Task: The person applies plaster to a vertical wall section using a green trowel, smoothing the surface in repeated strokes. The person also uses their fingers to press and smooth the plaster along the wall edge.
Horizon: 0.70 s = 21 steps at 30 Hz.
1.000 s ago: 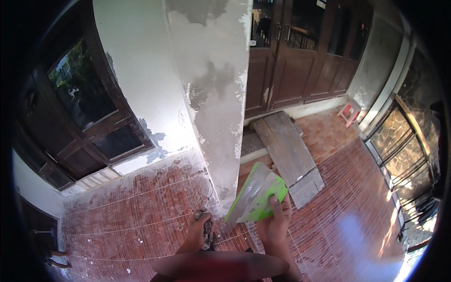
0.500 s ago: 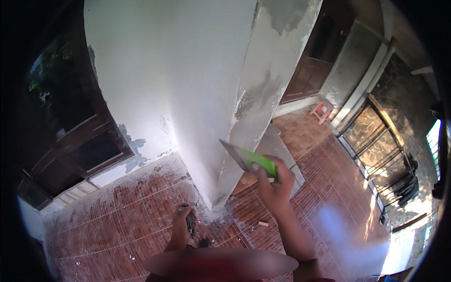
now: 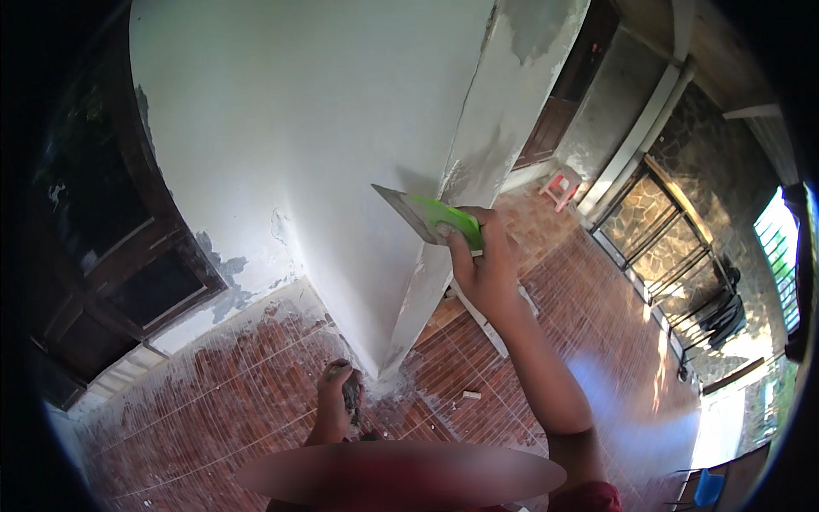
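My right hand (image 3: 482, 269) grips a green-handled scraper (image 3: 431, 218), its flat grey blade pointing left against the corner of a white plastered pillar (image 3: 341, 154). The blade's edge touches the pillar's smooth left face. My left hand (image 3: 337, 408) hangs low near the pillar's foot, closed around a small dark grey tool (image 3: 351, 397) smeared with plaster. The pillar's right face (image 3: 499, 119) shows rough grey patches.
Red brick floor (image 3: 222, 410) dusted with white plaster surrounds the pillar. Dark wooden window frames (image 3: 119, 256) stand at left. A small pink stool (image 3: 560, 185) sits behind the pillar; a stone wall with a metal gate (image 3: 674, 247) is at right.
My view has closed in on the pillar. My right hand has raised the scraper from waist height up to the pillar's corner. My left hand stays low.
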Each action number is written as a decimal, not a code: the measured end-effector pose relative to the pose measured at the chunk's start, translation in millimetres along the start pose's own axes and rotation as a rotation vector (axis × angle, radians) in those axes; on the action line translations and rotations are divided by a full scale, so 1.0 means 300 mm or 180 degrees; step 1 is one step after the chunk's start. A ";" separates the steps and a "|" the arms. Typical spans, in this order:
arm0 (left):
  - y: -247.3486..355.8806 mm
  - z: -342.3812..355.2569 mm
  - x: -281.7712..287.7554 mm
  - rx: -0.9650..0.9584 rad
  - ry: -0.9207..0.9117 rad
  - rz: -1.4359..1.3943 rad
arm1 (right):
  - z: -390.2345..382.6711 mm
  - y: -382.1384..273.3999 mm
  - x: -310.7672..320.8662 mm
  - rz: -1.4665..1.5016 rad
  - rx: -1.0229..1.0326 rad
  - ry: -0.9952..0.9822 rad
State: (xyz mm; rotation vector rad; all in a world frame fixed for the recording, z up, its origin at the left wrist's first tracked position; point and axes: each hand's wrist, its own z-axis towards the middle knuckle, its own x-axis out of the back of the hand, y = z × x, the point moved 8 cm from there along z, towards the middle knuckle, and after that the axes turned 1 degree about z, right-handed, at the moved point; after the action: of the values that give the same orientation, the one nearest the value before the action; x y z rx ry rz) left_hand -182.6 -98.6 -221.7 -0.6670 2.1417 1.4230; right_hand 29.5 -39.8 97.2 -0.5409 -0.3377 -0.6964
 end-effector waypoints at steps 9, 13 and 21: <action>0.042 0.012 -0.039 0.0031 0.0004 -0.0073 | -0.133 0.072 0.109 -0.1162 0.0379 -0.0654; 0.057 0.025 -0.064 -0.0028 -0.0110 -0.0029 | -0.279 0.118 0.235 -0.1087 -0.0453 -0.0457; 0.138 0.077 -0.223 -0.0494 -0.0307 0.0456 | -0.571 0.134 0.292 -0.0296 -0.1810 0.0866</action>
State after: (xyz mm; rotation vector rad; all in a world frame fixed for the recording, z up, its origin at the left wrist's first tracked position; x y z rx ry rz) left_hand -154.7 -54.2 -158.8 -0.4972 2.0547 1.6759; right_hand 139.8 -157.3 -15.3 -0.9599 0.1005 -0.9500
